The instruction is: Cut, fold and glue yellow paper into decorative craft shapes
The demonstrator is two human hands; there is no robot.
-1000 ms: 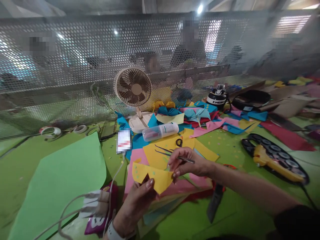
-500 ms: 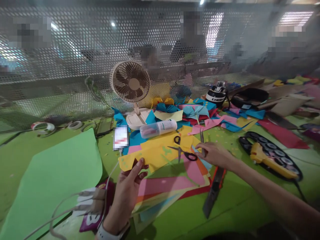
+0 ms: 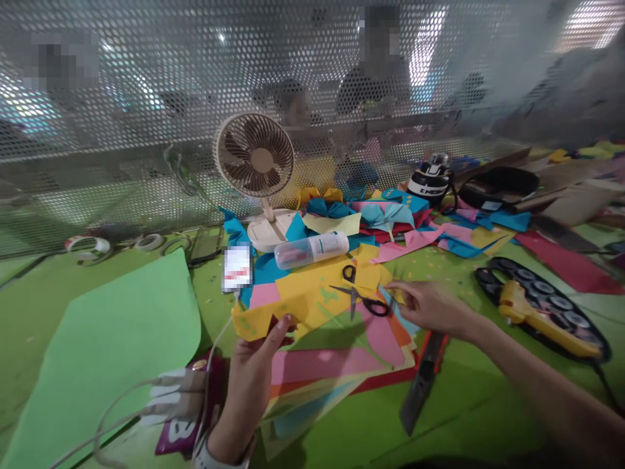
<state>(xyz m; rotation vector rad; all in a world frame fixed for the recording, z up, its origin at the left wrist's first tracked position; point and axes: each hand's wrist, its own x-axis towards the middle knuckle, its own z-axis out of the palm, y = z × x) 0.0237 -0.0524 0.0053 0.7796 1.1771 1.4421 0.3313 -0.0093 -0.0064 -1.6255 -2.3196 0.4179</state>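
Note:
My left hand pinches the near left end of a yellow paper strip between thumb and fingers. To the right, my right hand hovers with curled fingers beside the scissors; whatever lies in its fingertips is too blurred to make out. Black-handled scissors rest spread on the yellow paper. Under my hands lies a stack of coloured sheets with a pink sheet near the top. A box cutter, red and grey with its wide blade out, is just below my right hand.
A beige fan, a phone and a clear bottle stand or lie behind the paper. To the right is a yellow glue gun on a black palette. On the left are a green sheet and plugged cables.
My right hand has shifted slightly right, and the slim metal tool seen upright at its fingertips no longer shows clearly. My left hand still grips the yellow strip. The view has shifted slightly.

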